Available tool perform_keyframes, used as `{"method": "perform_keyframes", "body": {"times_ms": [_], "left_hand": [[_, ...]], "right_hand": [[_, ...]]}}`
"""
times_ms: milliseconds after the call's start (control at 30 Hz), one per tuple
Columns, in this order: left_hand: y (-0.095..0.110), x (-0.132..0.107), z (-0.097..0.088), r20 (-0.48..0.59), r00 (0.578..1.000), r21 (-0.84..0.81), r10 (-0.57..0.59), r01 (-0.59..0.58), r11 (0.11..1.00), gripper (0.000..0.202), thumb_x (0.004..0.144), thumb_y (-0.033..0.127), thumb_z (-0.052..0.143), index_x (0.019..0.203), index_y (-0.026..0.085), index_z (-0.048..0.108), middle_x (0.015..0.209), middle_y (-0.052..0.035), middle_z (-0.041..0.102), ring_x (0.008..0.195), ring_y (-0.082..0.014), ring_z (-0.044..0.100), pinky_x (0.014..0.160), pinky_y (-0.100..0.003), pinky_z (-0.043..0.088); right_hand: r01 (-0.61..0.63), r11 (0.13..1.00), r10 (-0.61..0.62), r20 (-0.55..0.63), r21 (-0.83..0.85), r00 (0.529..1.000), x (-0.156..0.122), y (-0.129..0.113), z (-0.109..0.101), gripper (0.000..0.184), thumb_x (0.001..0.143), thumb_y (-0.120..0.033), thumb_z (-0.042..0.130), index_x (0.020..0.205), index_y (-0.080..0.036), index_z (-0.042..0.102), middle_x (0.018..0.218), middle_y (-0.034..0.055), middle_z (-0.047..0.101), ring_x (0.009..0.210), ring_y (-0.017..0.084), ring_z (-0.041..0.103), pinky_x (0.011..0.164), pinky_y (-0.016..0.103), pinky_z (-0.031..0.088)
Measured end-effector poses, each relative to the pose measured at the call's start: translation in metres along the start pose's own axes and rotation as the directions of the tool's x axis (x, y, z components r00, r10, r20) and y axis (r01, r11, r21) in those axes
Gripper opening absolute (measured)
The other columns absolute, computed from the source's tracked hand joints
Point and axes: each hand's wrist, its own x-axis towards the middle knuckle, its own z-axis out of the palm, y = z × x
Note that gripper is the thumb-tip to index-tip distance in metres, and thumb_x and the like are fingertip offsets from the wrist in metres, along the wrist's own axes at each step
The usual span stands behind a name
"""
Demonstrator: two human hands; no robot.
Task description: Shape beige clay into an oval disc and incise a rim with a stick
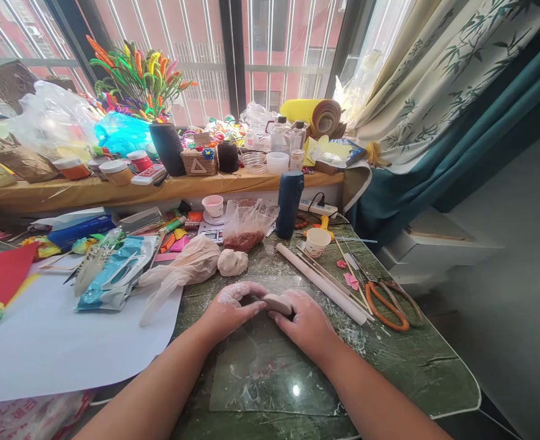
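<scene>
Between my two hands is a small flattened lump of pale grey-beige clay, just above a clear sheet on the table. My left hand, dusted with white, grips its left end with thumb and fingers. Around its right end my right hand is closed, the thumb along the near side. Some fingertips are hidden behind the clay. Beyond my left hand sits a larger whitish lump of clay, touching a crumpled translucent plastic bag.
To the right lie a white rolling rod, thin sticks and orange-handled scissors. A paper cup and a dark blue bottle stand behind. White paper and a blue wet-wipe packet are on the left. A bag of reddish-brown material stands at the back.
</scene>
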Motion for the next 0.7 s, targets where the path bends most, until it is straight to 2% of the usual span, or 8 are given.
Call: {"method": "perform_keyframes", "body": {"times_ms": [100, 233, 300, 400, 533, 700], "left_hand": [[-0.0013, -0.0006, -0.0005, -0.01, 1.0, -0.002, -0.012, 0.012, 1.0, 0.016, 0.085, 0.028, 0.069, 0.099, 0.021, 0.074, 0.098, -0.0035, 0.077, 0.095, -0.0233, 0.071, 0.09, -0.034, 0.054], [0.0017, -0.0031, 0.0006, 0.015, 0.998, -0.065, 0.062, -0.061, 0.996, 0.038, 0.084, 0.026, 0.071, 0.122, 0.023, 0.069, 0.119, -0.007, 0.075, 0.11, -0.0248, 0.069, 0.097, -0.035, 0.053], [0.0038, -0.004, 0.0015, 0.006, 0.998, -0.038, 0.069, -0.069, 0.997, 0.033, 0.083, 0.027, 0.073, 0.116, 0.023, 0.073, 0.114, -0.0068, 0.077, 0.107, -0.0254, 0.07, 0.098, -0.036, 0.053], [0.0058, -0.0044, 0.0015, -0.047, 0.998, 0.003, 0.037, -0.037, 0.999, 0.015, 0.084, 0.029, 0.072, 0.095, 0.022, 0.079, 0.096, -0.0048, 0.079, 0.094, -0.0249, 0.073, 0.092, -0.036, 0.054], [0.0059, -0.0042, 0.0004, -0.052, 0.997, -0.106, 0.062, -0.067, 0.992, 0.027, 0.081, 0.032, 0.076, 0.107, 0.021, 0.077, 0.106, -0.0068, 0.079, 0.101, -0.0257, 0.072, 0.095, -0.036, 0.054], [0.0031, -0.0041, 0.0022, -0.112, 0.994, -0.091, 0.009, -0.02, 0.996, 0.017, 0.083, 0.034, 0.075, 0.092, 0.021, 0.08, 0.096, -0.0068, 0.08, 0.096, -0.0254, 0.073, 0.095, -0.038, 0.055]], "right_hand": [[-0.06, 0.996, 0.062, 0.032, -0.073, 0.998, 0.0014, 0.0005, 0.0026, 0.013, 0.09, -0.032, 0.07, 0.084, -0.023, 0.063, 0.089, 0.0026, 0.067, 0.089, 0.023, 0.061, 0.08, 0.035, 0.044], [-0.053, 0.988, 0.06, 0.045, -0.142, 0.997, 0.0025, 0.0016, 0.0048, 0.015, 0.092, -0.033, 0.068, 0.084, -0.022, 0.061, 0.091, 0.0038, 0.065, 0.091, 0.025, 0.059, 0.081, 0.036, 0.043], [-0.02, 0.991, 0.029, 0.06, -0.133, 0.998, 0.002, 0.0026, 0.0044, 0.018, 0.095, -0.035, 0.065, 0.082, -0.023, 0.06, 0.089, 0.0029, 0.064, 0.089, 0.024, 0.058, 0.079, 0.035, 0.042], [0.02, 0.997, -0.018, 0.031, -0.068, 0.999, -0.0002, 0.0036, 0.002, 0.019, 0.096, -0.035, 0.064, 0.081, -0.023, 0.059, 0.087, 0.0015, 0.063, 0.088, 0.022, 0.057, 0.079, 0.033, 0.042], [0.025, 0.999, -0.025, 0.008, -0.034, 1.0, -0.0017, 0.003, 0.0015, 0.022, 0.097, -0.036, 0.061, 0.08, -0.023, 0.057, 0.086, 0.001, 0.061, 0.086, 0.021, 0.056, 0.077, 0.032, 0.042], [0.032, 0.997, -0.029, 0.047, -0.068, 0.998, -0.0001, 0.0019, 0.0048, 0.024, 0.098, -0.037, 0.06, 0.081, -0.022, 0.056, 0.087, 0.0017, 0.061, 0.087, 0.021, 0.055, 0.08, 0.034, 0.042]]}}
